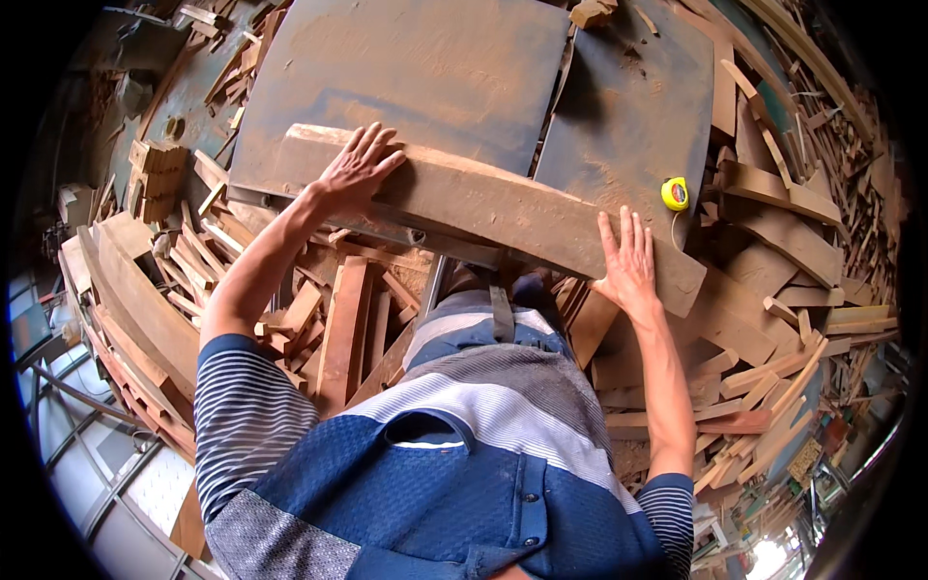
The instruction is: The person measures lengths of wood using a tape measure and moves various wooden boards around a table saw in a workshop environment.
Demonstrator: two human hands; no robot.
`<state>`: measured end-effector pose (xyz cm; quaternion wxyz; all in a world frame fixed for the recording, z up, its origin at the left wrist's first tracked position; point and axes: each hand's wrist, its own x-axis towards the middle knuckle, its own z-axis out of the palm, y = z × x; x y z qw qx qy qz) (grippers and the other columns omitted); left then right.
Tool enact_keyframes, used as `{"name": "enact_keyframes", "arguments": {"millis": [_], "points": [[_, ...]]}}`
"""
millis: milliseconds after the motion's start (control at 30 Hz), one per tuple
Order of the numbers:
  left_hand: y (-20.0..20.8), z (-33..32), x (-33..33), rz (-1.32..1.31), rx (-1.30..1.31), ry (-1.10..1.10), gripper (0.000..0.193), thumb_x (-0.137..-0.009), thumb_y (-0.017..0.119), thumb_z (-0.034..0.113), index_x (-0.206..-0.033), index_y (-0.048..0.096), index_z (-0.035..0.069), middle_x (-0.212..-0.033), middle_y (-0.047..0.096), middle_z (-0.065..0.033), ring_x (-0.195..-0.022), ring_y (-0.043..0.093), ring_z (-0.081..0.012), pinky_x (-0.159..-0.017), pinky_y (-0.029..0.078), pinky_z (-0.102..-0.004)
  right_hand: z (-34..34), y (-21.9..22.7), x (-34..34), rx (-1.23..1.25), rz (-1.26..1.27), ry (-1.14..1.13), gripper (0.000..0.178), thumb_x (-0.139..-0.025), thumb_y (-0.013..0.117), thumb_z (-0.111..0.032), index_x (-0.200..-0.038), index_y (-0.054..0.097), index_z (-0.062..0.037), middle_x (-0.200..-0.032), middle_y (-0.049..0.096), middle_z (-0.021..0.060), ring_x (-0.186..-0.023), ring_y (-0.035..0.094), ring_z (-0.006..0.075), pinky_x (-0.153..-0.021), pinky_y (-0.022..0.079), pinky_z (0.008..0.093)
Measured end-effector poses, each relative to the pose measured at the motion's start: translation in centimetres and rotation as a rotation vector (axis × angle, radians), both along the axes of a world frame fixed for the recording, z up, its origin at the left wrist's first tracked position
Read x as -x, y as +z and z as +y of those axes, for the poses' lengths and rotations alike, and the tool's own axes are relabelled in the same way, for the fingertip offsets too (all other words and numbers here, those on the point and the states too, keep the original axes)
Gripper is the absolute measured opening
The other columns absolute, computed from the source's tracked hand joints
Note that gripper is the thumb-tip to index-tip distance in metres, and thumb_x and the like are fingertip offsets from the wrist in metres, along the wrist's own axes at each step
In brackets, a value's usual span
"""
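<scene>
A long, thick wooden plank [483, 201] lies across the near edge of a dusty metal machine table [425, 58], its right end reaching past the edge. My left hand [360, 172] rests on the plank toward its left end, palm down with fingers stretched out. Near the plank's right end, my right hand [628, 259] lies flat on the wood, fingers spread and pointing away from me. Neither hand is wrapped around the plank. A yellow tape measure [675, 193] sits on the right part of the table, a short way beyond my right hand.
A narrow dark slot [555, 101] splits the table top. Curved wooden boards [140, 290] are stacked at the left, beside loose offcuts [198, 256]. Thick wood pieces [788, 227] and thin scrap strips [773, 406] pile up at the right. Upright boards [346, 329] stand near my legs.
</scene>
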<state>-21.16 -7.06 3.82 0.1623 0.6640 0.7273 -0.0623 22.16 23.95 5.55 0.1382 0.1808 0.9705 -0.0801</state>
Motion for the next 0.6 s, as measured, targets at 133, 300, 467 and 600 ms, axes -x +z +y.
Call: {"name": "enact_keyframes", "arguments": {"millis": [133, 300, 467, 600], "points": [[-0.5, -1.0, -0.9, -0.004, -0.096, -0.061, 0.128, -0.04, 0.102, 0.049, -0.149, 0.048, 0.007, -0.16, 0.036, -0.0236, -0.153, 0.029, -0.0476, -0.13, 0.021, -0.0609, 0.3, -1.0, -0.5, -0.044, 0.121, 0.058, 0.129, -0.058, 0.093, -0.021, -0.169, 0.027, -0.0178, -0.161, 0.036, 0.0284, -0.147, 0.039, 0.0495, -0.124, 0.033, 0.0602], [0.2, -0.6, 0.1, -0.041, -0.118, 0.071, 0.12, -0.046, 0.103, 0.043, -0.148, 0.049, 0.01, -0.154, 0.044, -0.0206, -0.148, 0.039, -0.0421, -0.125, 0.031, -0.0567, 0.5, -1.0, -0.4, -0.009, 0.142, 0.06, 0.125, -0.056, 0.093, -0.021, -0.167, 0.034, -0.0183, -0.159, 0.039, 0.0278, -0.147, 0.04, 0.0484, -0.124, 0.033, 0.0585], [0.1, 0.1, 1.4, -0.023, -0.152, -0.033, 0.109, -0.059, 0.096, 0.052, -0.148, 0.049, 0.009, -0.141, 0.052, -0.0187, -0.137, 0.049, -0.0388, -0.12, 0.039, -0.0545, 0.7, -0.2, -0.1, -0.007, 0.137, 0.055, 0.123, -0.056, 0.094, -0.021, -0.165, 0.037, -0.0166, -0.158, 0.041, 0.0267, -0.146, 0.041, 0.0475, -0.124, 0.033, 0.0574], [0.1, 1.1, -0.6, -0.02, -0.011, -0.011, 0.106, -0.059, 0.094, 0.044, -0.15, 0.049, 0.015, -0.132, 0.056, -0.0174, -0.125, 0.055, -0.0347, -0.111, 0.047, -0.0505, 1.3, 1.3, -0.8, 0.021, 0.095, 0.037, 0.116, -0.057, 0.089, -0.015, -0.162, 0.041, -0.0138, -0.157, 0.041, 0.0261, -0.146, 0.04, 0.0475, -0.124, 0.034, 0.0556]]}}
